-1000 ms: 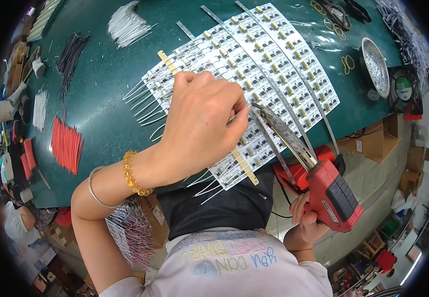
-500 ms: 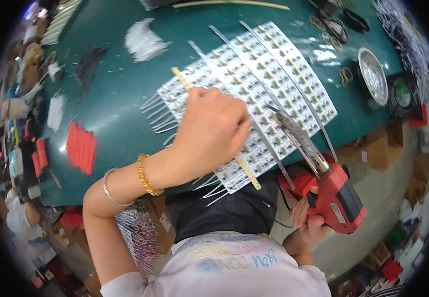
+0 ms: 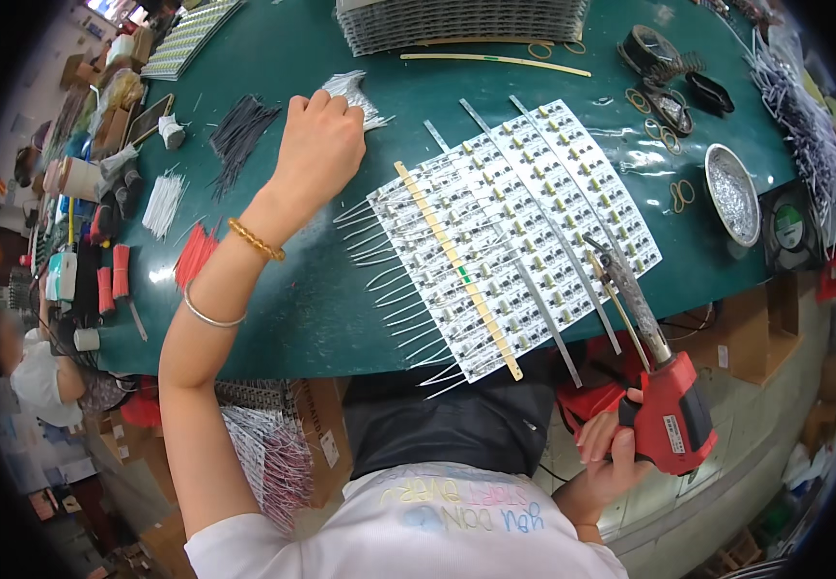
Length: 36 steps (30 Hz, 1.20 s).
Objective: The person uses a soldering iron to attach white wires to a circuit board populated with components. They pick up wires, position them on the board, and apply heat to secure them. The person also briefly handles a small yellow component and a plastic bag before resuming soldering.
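My right hand (image 3: 607, 452) is wrapped round the grip of a red and black soldering gun (image 3: 676, 410), whose metal tip reaches over the right part of a white circuit board panel (image 3: 534, 222). Short white wires (image 3: 394, 297) stick out from the panel's left edge, and a pale yellow strip (image 3: 447, 251) lies across it beside them. Grey metal strips (image 3: 572, 256) also cross the panel. My left hand (image 3: 321, 140) is closed, knuckles up, beside a pile of white wires (image 3: 352, 92) beyond the panel. Its fingertips are hidden, so what they hold does not show.
Black wires (image 3: 241, 135), another white bundle (image 3: 161, 205) and red wires (image 3: 196, 253) lie on the green table (image 3: 283, 333) at left. Stacked panels (image 3: 466, 24) stand at the far side. A metal bowl (image 3: 732, 193) and rubber bands (image 3: 680, 196) are at right.
My left hand has lifted off the yellow strip and moved far and left to the white wires, uncovering the panel. The right hand still holds the soldering gun over the panel.
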### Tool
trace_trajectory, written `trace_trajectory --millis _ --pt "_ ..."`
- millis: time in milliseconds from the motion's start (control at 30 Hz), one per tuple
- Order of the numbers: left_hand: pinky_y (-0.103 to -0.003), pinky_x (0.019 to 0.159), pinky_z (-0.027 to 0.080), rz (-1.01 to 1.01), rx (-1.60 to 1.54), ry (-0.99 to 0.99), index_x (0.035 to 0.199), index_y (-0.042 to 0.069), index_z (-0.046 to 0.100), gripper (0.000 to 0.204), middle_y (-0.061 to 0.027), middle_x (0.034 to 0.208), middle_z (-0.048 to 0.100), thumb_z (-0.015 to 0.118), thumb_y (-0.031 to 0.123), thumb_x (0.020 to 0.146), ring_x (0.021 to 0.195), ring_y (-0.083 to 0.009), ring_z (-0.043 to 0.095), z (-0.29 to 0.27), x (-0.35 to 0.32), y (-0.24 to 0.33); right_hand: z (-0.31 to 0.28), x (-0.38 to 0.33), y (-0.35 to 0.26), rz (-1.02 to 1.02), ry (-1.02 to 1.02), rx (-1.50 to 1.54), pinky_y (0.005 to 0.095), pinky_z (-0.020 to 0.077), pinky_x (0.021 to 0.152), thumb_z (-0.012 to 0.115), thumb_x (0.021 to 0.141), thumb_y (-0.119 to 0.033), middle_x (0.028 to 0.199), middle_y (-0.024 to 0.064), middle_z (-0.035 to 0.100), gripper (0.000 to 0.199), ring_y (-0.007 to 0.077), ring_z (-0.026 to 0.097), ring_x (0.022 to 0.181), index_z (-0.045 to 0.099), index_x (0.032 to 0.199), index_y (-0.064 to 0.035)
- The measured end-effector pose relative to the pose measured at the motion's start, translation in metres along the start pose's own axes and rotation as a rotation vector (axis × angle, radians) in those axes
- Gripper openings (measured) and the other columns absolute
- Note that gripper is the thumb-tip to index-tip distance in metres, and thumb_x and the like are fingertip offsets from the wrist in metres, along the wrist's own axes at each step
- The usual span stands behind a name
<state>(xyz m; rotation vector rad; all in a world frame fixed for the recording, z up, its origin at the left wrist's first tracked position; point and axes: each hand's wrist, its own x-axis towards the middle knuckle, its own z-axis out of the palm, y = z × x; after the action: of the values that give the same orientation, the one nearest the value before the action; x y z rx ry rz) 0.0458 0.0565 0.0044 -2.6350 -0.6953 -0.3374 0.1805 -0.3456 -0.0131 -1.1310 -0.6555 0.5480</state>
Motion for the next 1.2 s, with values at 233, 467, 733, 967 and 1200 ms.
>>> trace_trajectory --millis 233,467,733,967,1200 --pt "-0.036 0.074 0.041 0.052 -0.089 0.024 0.072 0.004 0.059 0.008 -0.0098 0.071 0.058 0.061 0.011 0.076 0.073 -0.0251 0.054 -0.006 0.006 -0.011 0.0 -0.003 -0.002 0.03 0.045 0.029 0.0275 0.0386 0.041 0.046 0.09 -0.01 0.049 0.0037 0.042 0.039 0.0122 0.037 0.035 0.038 0.124 0.0091" --pt "-0.038 0.072 0.045 -0.089 -0.567 -0.091 0.08 0.001 0.061 0.009 -0.0133 0.074 0.059 0.062 0.01 0.078 0.072 -0.029 0.056 -0.027 0.015 -0.013 0.002 -0.005 -0.003 0.053 0.08 0.033 0.0274 0.0379 0.041 0.046 0.091 -0.011 0.049 0.0029 0.041 0.038 0.0122 0.038 0.036 0.039 0.122 0.0085" --pt "-0.039 0.077 0.046 0.115 -0.379 -0.22 0.084 -0.001 0.063 0.011 -0.0149 0.082 0.061 0.056 0.007 0.082 0.085 -0.0313 0.057 -0.043 0.045 -0.012 -0.001 -0.007 -0.002 0.076 0.068 0.065 0.0267 0.0373 0.041 0.046 0.092 -0.012 0.05 0.0023 0.041 0.039 0.0116 0.038 0.036 0.039 0.123 0.0084" --pt "-0.04 0.076 0.046 0.126 -0.383 -0.332 0.081 -0.001 0.063 0.011 -0.0143 0.083 0.062 0.057 0.009 0.082 0.086 -0.0313 0.057 -0.028 0.051 0.006 -0.001 -0.008 -0.002 0.082 0.068 0.063 0.0264 0.037 0.04 0.047 0.092 -0.013 0.05 0.0021 0.041 0.04 0.0115 0.039 0.036 0.039 0.124 0.0091" --pt "-0.042 0.069 0.048 0.143 -0.085 -0.408 0.079 0.0 0.063 0.009 -0.0153 0.076 0.063 0.059 0.008 0.079 0.078 -0.0335 0.06 -0.03 0.044 0.003 0.001 -0.009 -0.004 0.085 0.099 0.066 0.0263 0.0374 0.041 0.047 0.092 -0.014 0.05 0.002 0.042 0.04 0.0113 0.039 0.036 0.039 0.123 0.0092"
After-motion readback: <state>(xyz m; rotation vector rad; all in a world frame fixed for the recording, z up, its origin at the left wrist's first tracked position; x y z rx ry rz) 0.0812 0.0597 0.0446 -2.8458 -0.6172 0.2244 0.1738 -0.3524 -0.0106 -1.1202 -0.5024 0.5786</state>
